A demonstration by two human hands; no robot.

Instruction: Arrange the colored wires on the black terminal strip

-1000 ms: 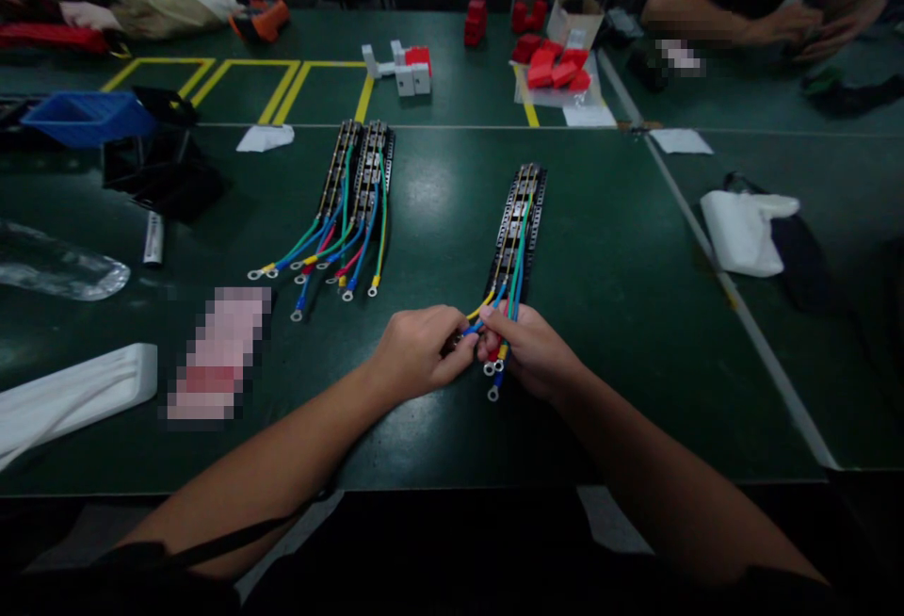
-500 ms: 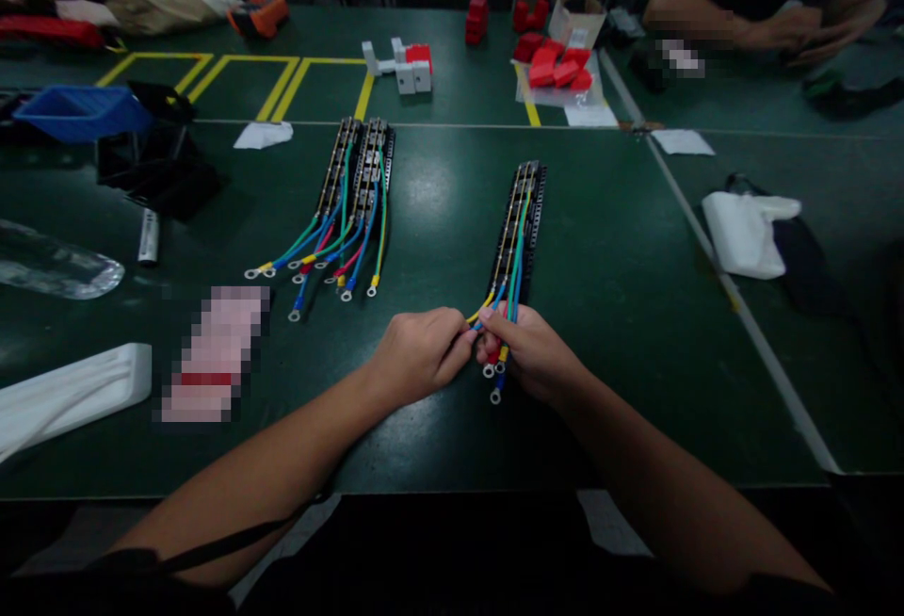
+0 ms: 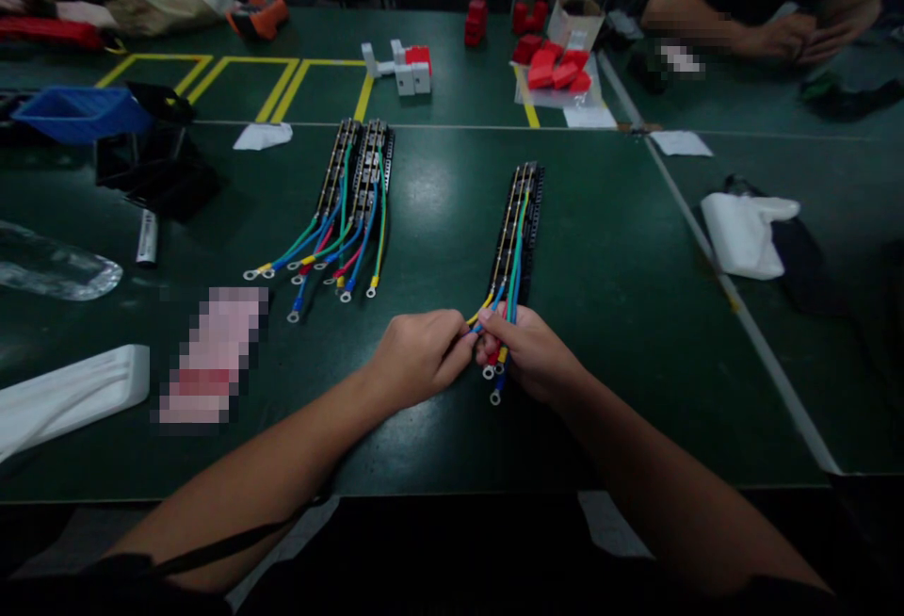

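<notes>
A long black terminal strip (image 3: 514,225) lies in front of me with coloured wires running from its near end. My left hand (image 3: 426,352) is closed in a pinch on the yellow and blue wires (image 3: 480,315) that bend to the left. My right hand (image 3: 533,348) is closed round the other wires, green, blue and red, just below the strip. Ring lugs (image 3: 495,397) hang out under its fingers. Left of these, two similar strips (image 3: 368,169) lie side by side, their wires (image 3: 346,249) fanned towards me and ending in ring lugs.
At left are a blue bin (image 3: 85,114), black trays (image 3: 148,164), a marker (image 3: 147,239) and a white power strip (image 3: 77,395). Red parts (image 3: 561,68) lie on a bag at the back. A white object (image 3: 745,235) sits right. Two people are across the table.
My hands and the wires hold almost the same position. At the far right, the other person's hands have shifted slightly.
</notes>
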